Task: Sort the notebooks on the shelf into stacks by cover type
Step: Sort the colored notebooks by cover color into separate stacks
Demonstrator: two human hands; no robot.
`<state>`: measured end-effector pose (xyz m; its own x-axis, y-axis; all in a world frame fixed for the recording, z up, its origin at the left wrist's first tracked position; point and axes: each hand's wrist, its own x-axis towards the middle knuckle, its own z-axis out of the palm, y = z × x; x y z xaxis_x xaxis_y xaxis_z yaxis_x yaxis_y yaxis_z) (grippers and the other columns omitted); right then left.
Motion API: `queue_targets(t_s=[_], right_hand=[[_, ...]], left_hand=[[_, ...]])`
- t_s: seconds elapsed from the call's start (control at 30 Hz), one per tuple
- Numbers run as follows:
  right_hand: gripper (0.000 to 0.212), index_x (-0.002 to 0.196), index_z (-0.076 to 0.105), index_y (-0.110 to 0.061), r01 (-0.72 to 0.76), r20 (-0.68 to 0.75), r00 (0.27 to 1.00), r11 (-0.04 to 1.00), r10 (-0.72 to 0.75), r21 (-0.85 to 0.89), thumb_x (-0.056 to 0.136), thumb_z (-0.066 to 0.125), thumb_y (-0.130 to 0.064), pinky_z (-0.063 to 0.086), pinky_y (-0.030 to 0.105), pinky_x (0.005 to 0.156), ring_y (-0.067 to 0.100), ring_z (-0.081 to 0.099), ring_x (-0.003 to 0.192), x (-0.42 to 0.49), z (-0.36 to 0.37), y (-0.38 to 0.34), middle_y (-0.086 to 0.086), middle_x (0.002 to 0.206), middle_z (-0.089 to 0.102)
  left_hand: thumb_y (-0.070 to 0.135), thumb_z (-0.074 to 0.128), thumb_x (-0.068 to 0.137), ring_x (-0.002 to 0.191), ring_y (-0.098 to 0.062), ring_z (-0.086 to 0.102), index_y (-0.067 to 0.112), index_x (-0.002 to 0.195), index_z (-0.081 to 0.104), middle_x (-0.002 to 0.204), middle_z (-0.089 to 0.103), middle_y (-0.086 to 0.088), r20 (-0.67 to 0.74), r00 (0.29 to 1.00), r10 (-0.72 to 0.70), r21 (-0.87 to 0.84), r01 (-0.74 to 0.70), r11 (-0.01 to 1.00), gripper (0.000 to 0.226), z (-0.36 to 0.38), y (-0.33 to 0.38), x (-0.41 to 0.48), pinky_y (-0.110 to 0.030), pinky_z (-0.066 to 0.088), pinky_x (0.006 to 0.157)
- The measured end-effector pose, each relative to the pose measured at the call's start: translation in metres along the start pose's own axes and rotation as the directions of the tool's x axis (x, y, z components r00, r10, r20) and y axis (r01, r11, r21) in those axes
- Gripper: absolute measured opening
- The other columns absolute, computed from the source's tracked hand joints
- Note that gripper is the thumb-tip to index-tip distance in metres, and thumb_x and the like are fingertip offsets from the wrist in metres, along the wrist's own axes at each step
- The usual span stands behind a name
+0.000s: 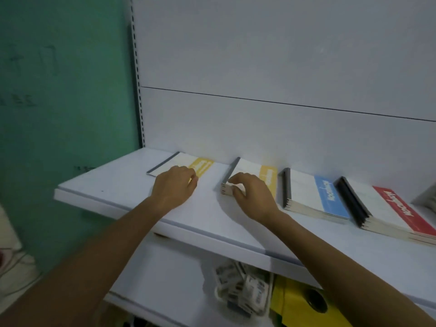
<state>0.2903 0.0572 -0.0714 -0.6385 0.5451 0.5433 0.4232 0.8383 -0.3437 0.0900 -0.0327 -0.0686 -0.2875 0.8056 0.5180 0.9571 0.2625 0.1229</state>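
On the white shelf (132, 185) lie notebooks with white covers and coloured bands. At the left a single yellow-banded notebook (181, 161) lies flat; my left hand (173, 187) rests on its near edge with fingers curled onto the cover. Beside it a stack of yellow-banded notebooks (250, 169) has a grey spine; my right hand (251, 194) pinches its near left corner. Further right are a blue-banded stack (313, 197) and a red-banded stack (387, 208) with a black spine.
The shelf backs onto a white panel (283, 67), with a green wall (63, 90) to the left. On the lower shelf lie packaged items (243, 289) and a yellow box (302, 303). A grey object (427, 197) peeks in at the right edge.
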Motion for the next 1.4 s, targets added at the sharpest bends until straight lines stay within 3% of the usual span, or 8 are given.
queue_targets(t_s=[0.33,0.47,0.6,0.87,1.0,1.17,1.3,1.4], right_hand=[[0.031,0.123,0.055,-0.017,-0.031,0.215,0.976,0.998,0.041,-0.049,0.094,0.051,-0.03,0.045,0.035,0.09,0.024,0.054,0.111,0.072,0.089,-0.072,0.005,0.121,0.059],[0.042,0.131,0.049,-0.018,-0.123,0.224,0.963,0.982,0.152,-0.14,0.093,0.052,-0.035,0.041,0.037,0.096,0.027,0.047,0.12,0.115,0.128,-0.098,0.008,0.132,0.051],[0.071,0.143,0.035,-0.018,-0.237,0.205,0.933,0.933,0.296,-0.269,0.087,0.051,-0.058,0.029,0.04,0.109,0.029,0.032,0.135,0.136,0.158,-0.099,0.012,0.147,0.035],[0.056,0.122,0.053,-0.015,-0.182,0.316,0.884,0.875,0.346,-0.449,0.093,0.035,-0.06,0.046,0.039,0.086,0.033,0.055,0.104,0.141,0.161,-0.104,0.014,0.113,0.058],[0.047,0.11,0.054,-0.014,-0.11,0.294,0.904,0.832,0.311,-0.544,0.098,0.029,-0.052,0.046,0.039,0.075,0.034,0.059,0.094,0.137,0.161,-0.115,0.013,0.102,0.062],[0.028,0.126,0.037,-0.01,-0.046,0.201,0.958,0.802,0.204,-0.596,0.098,0.034,-0.011,0.034,0.034,0.064,0.036,0.06,0.086,0.121,0.151,-0.131,0.017,0.102,0.064],[0.028,0.127,0.039,-0.01,-0.277,-0.11,0.961,0.865,0.254,-0.419,0.102,0.031,-0.018,0.046,0.039,0.064,0.038,0.061,0.078,0.109,0.131,-0.139,0.02,0.094,0.065],[0.028,0.127,0.046,-0.014,-0.145,-0.132,0.986,0.899,0.098,-0.413,0.1,0.043,-0.02,0.051,0.035,0.063,0.03,0.065,0.077,0.095,0.127,-0.155,0.013,0.097,0.067]], left_hand=[[0.031,0.047,0.097,0.095,-0.017,0.06,0.021,0.102,0.065,0.105,0.066,0.003,0.104,0.978,-0.181,-0.25,0.202,0.947,0.021,0.002,-0.126,0.012,-0.029,0.048,0.075],[0.029,0.05,0.096,0.092,-0.017,0.062,0.02,0.094,0.066,0.097,0.069,0.002,0.159,0.977,-0.143,-0.479,0.203,0.854,0.018,0.012,-0.165,0.029,-0.037,0.051,0.084],[0.021,0.055,0.094,0.094,-0.013,0.061,0.017,0.1,0.066,0.097,0.067,0.005,0.172,0.97,-0.171,-0.676,0.242,0.696,0.013,0.026,-0.18,0.044,-0.021,0.046,0.078],[0.018,0.053,0.095,0.096,-0.011,0.055,0.014,0.113,0.061,0.102,0.061,0.004,0.141,0.977,-0.161,-0.804,0.208,0.557,0.02,0.038,-0.182,0.048,-0.01,0.038,0.067],[0.019,0.051,0.095,0.097,-0.014,0.056,0.015,0.113,0.06,0.105,0.061,0.002,0.159,0.966,-0.202,-0.83,0.242,0.503,0.021,0.036,-0.185,0.047,-0.023,0.041,0.078],[0.024,0.051,0.094,0.095,-0.021,0.065,0.022,0.105,0.058,0.109,0.061,0.001,0.221,0.939,-0.265,-0.866,0.314,0.389,0.013,0.036,-0.191,0.044,-0.044,0.052,0.091],[0.03,0.047,0.098,0.083,-0.02,0.068,0.02,0.098,0.059,0.105,0.068,-0.004,0.28,0.937,-0.208,-0.903,0.331,0.275,0.016,0.025,-0.187,0.041,-0.038,0.055,0.079],[0.056,0.028,0.097,0.078,-0.023,0.071,0.015,0.102,0.065,0.093,0.073,-0.005,0.421,0.905,-0.063,-0.886,0.425,0.187,0.056,0.012,-0.182,0.04,-0.03,0.05,0.066]])
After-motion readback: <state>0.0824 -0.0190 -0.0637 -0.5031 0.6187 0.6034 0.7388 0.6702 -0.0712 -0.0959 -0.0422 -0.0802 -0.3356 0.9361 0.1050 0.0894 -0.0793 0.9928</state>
